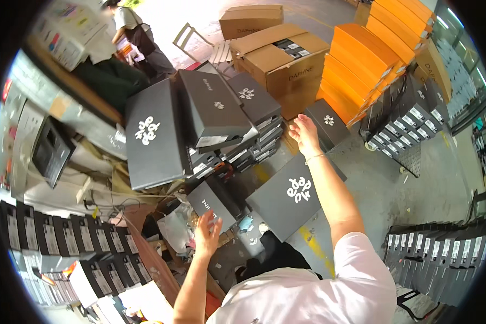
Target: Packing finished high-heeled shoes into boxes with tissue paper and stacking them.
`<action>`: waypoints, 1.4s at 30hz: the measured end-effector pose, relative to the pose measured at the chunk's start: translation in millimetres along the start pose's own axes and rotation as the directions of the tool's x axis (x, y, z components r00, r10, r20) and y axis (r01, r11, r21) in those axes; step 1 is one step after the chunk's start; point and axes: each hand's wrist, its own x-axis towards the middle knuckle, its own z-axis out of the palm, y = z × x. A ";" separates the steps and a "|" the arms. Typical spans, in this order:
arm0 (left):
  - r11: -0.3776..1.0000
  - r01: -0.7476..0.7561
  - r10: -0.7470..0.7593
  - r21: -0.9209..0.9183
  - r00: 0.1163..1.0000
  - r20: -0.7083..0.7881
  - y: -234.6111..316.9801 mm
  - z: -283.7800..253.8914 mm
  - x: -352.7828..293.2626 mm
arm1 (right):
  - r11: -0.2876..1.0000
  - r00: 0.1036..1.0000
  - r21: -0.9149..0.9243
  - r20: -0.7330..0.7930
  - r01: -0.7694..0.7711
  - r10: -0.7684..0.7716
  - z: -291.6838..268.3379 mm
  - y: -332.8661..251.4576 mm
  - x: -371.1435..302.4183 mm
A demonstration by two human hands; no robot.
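My left hand is open, its fingers spread, and holds nothing. It hovers at the near end of a dark grey shoebox with white lettering. My right arm reaches forward over a large dark box with a white logo. At its end my right hand is raised with fingers loosely bent and apart, and nothing shows in it. Just beside that hand stands a smaller dark shoebox. Ahead of me a dark shoebox lies tilted on a pile, next to a big upright-leaning dark box.
Brown cartons stand at the back, beside tall stacks of orange boxes. More dark shoeboxes are stacked at right, lower right and lower left. A laptop is at left. Another person stands far left near a chair.
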 end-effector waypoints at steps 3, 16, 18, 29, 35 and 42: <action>0.977 0.135 -0.126 -0.163 0.990 0.062 0.1 31.4 77.0 | 0.992 0.993 -0.060 -0.027 -0.115 0.113 4.0 -2.9 40.2; 0.674 0.552 -0.538 -0.491 0.822 0.186 -18.2 100.8 237.4 | 0.249 0.954 -0.937 0.278 0.244 0.111 35.3 63.0 224.6; 0.635 0.574 -0.526 -0.518 0.811 0.255 -35.4 107.2 249.8 | 0.394 0.927 -0.906 0.269 0.153 0.260 18.6 76.7 251.4; 0.340 0.393 -0.426 -0.854 0.874 0.232 -53.1 127.1 256.1 | 0.728 0.872 -0.638 0.475 0.251 0.116 31.8 -60.9 218.2; 0.379 0.488 -0.521 -0.786 0.815 0.254 -43.5 115.3 230.8 | 0.957 0.926 -0.285 0.373 0.052 0.061 -9.1 -104.8 161.7; 0.764 0.384 -0.109 -0.519 0.869 0.483 14.6 49.7 106.5 | 0.800 0.944 0.587 0.318 -0.127 -0.084 -52.4 -64.1 93.7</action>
